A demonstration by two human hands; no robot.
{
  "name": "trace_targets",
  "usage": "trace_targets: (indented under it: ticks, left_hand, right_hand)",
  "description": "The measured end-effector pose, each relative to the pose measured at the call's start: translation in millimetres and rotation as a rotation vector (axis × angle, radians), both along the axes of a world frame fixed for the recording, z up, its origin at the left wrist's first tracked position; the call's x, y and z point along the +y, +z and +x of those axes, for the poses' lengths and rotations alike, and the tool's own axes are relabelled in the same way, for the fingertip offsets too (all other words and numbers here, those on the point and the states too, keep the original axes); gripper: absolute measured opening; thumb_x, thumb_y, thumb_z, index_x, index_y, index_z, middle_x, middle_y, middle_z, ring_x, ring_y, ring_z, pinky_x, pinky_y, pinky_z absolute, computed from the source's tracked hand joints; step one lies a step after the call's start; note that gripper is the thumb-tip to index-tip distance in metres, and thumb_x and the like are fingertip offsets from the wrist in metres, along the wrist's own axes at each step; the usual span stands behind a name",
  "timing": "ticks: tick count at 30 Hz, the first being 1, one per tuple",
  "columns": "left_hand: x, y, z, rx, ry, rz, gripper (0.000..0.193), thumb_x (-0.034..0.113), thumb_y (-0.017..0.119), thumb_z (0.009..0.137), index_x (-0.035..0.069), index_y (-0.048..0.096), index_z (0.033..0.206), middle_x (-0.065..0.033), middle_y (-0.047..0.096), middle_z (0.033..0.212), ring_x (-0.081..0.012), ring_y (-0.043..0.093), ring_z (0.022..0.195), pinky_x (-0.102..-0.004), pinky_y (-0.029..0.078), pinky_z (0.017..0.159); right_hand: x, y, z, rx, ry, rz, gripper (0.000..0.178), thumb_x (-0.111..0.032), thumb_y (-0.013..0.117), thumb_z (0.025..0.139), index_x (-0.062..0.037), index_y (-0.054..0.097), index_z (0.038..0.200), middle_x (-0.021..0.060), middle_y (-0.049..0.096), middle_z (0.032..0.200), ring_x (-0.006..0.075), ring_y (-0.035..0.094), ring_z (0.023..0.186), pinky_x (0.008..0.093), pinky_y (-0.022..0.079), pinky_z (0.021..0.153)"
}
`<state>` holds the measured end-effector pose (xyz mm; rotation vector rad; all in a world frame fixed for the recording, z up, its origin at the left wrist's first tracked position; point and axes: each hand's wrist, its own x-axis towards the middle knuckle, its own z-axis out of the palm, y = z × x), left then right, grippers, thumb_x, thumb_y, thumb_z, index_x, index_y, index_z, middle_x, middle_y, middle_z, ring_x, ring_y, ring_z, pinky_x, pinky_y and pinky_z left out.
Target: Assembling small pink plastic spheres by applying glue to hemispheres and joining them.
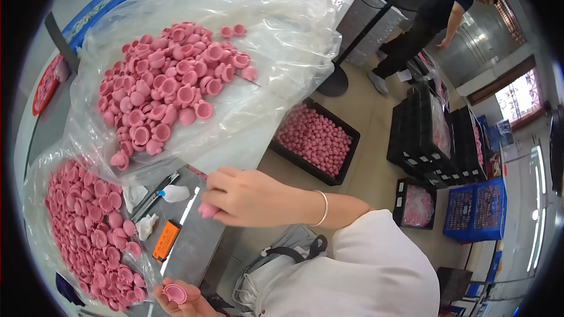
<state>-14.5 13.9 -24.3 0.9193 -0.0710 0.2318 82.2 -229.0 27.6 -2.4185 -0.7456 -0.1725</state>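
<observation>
The right hand [249,198], nearest, pinched a small pink rubber cup [207,209] at the bench [200,240] edge. The left hand [182,300] held another pink cup [175,293], fingers curled under it. Going by the heaps, much remained: one clear bag [282,41] of cups lay ahead, a second pile [88,229] at the left, a black crate [314,141] on the floor.

a factory floor: stacked black crates [423,135], bagged pink rubber cups [170,88]
</observation>
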Motion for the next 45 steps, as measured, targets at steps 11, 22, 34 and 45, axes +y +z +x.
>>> trace_targets:
  ticks: [11,22,34,45]
  left_hand:
    - [-26.0,14.7,-4.8,0.122,0.201,0.444,0.040,0.008,0.061,0.070,-0.002,0.047,0.106,-0.0078,0.050,0.097,-0.0159,0.050,0.088,-0.0273,0.040,0.081]
    - [-26.8,14.7,-6.9,0.113,0.141,0.490,0.040,0.011,0.064,0.071,-0.003,0.047,0.105,-0.0070,0.050,0.098,-0.0142,0.050,0.087,-0.0256,0.041,0.078]
    - [-32.2,16.9,-9.1,0.167,0.096,0.470,0.044,0.014,0.063,0.072,-0.005,0.046,0.108,-0.0093,0.050,0.100,-0.0149,0.051,0.089,-0.0246,0.041,0.078]
    - [-26.8,23.4,2.6,0.239,0.031,0.799,0.034,0.023,0.060,0.078,-0.005,0.051,0.093,-0.0048,0.052,0.084,-0.0100,0.048,0.081,-0.0205,0.038,0.073]
  right_hand:
    - [55.4,-11.5,-26.0,-0.053,0.433,0.703,0.032,-0.014,0.062,0.073,-0.0051,0.052,0.101,0.0066,0.051,0.094,0.0230,0.053,0.084,0.0335,0.044,0.067]
    - [50.1,-15.3,-24.8,-0.129,0.388,0.594,0.029,-0.017,0.061,0.074,-0.0061,0.053,0.099,0.0038,0.051,0.090,0.0190,0.052,0.080,0.0300,0.040,0.061]
    - [48.8,-17.1,-24.4,-0.229,0.359,0.502,0.024,-0.018,0.063,0.070,-0.0042,0.055,0.087,0.0026,0.049,0.080,0.0170,0.049,0.071,0.0282,0.039,0.060]
    - [57.2,-22.2,-32.6,-0.596,0.252,0.454,0.013,-0.011,0.055,0.074,0.0022,0.055,0.077,0.0061,0.048,0.076,0.0181,0.049,0.069,0.0295,0.040,0.060]
